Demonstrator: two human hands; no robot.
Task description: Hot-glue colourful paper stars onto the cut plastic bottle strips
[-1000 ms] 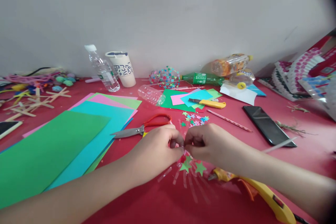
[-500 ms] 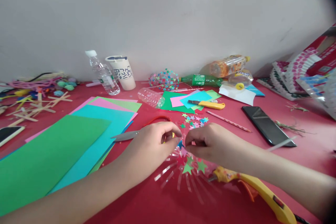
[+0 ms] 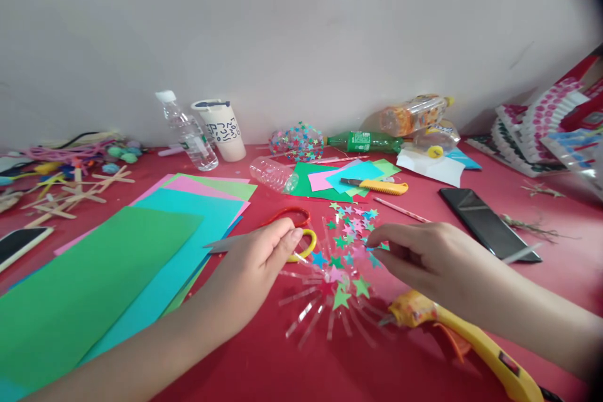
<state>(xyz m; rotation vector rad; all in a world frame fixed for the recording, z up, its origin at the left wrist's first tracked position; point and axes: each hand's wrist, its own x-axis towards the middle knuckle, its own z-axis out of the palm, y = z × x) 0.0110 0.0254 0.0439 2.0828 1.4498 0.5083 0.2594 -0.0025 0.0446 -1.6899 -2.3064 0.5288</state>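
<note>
From where I stand, the clear fringe lies on the red table between the two hands, its thin strips spread out like rays on the near side. A few stars sit over its middle: green, pink, red and blue.

The left hand is on the fringe's left, thumb and forefinger drawn together at the tips. A clear strip runs right beside that thumb, but I can't tell whether it is pinched. The same hand hides the middle of the scissors; the blade sticks out to the left, the red and yellow loops to the right.

The right hand hangs on the other side, fingers curled, thumb and fingertips near each other at the right edge of the loose stars. A couple of stars show right by those fingertips; whether one is held I can't make out. The loose stars are scattered just beyond the fringe.

Below the right wrist lies the yellow glue gun, its nozzle pointing at the strips. The cutter rests on paper beyond the stars.
</note>
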